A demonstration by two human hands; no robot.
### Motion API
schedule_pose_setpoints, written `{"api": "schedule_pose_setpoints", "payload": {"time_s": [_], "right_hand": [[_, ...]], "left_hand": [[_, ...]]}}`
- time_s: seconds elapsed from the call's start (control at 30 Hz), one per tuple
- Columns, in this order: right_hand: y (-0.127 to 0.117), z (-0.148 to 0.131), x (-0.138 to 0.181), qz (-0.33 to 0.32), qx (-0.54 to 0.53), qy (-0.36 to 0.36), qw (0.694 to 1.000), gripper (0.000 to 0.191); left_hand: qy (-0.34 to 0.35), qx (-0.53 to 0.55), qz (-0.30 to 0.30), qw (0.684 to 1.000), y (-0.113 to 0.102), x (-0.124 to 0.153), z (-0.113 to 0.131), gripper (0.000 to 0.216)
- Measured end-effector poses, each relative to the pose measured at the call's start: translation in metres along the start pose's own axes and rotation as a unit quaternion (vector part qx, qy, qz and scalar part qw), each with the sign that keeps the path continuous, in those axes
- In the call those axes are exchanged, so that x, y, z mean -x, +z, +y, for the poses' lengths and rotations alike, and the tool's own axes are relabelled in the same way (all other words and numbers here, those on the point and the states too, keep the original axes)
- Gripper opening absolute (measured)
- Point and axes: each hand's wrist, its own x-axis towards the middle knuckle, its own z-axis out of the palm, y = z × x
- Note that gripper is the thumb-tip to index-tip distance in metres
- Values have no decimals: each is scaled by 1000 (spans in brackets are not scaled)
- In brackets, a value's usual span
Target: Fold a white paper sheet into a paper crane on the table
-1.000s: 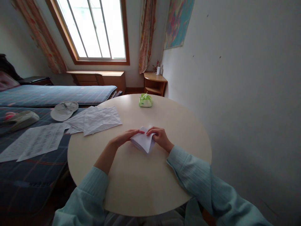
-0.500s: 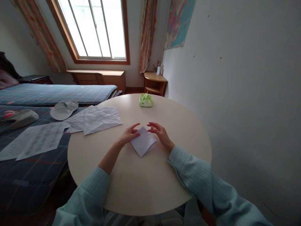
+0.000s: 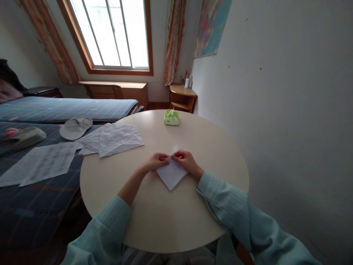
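A folded sheet of white paper (image 3: 172, 176) sits over the round table with one corner pointing toward me. My left hand (image 3: 156, 162) pinches its upper left edge between thumb and fingers. At the top corner, my right hand (image 3: 186, 160) closes its thumb and fingertips on the paper, close beside the left fingertips. The far tip of the paper is partly hidden by the fingers.
The round table (image 3: 154, 217) carries creased white sheets (image 3: 121, 140) at its left and a green tissue pack (image 3: 171, 117) at the far edge. On the bed to the left lie printed sheets (image 3: 46, 163) and a pale cap (image 3: 75, 128). A wall stands right.
My right hand has closed from spread fingers onto the paper's top corner. The paper has shifted slightly toward me and to the right, and my left hand has moved with it.
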Motion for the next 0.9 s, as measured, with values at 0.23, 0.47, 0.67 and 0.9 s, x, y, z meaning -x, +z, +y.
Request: {"api": "schedule_pose_setpoints", "payload": {"time_s": [0.23,0.47,0.67,0.9], "right_hand": [[0,-3,2,-8,-9,11,1000,23],[-1,-8,3,-9,-18,-7,1000,22],[0,-5,2,-7,-16,-14,1000,21],[0,-4,2,-3,-15,-7,1000,20]], "left_hand": [[-12,-7,-1,1000,3,0,0,29],[-4,-17,2,1000,3,0,1,29],[-1,-20,2,1000,4,1,2,32],[-4,-27,0,1000,3,1,2,32]]}}
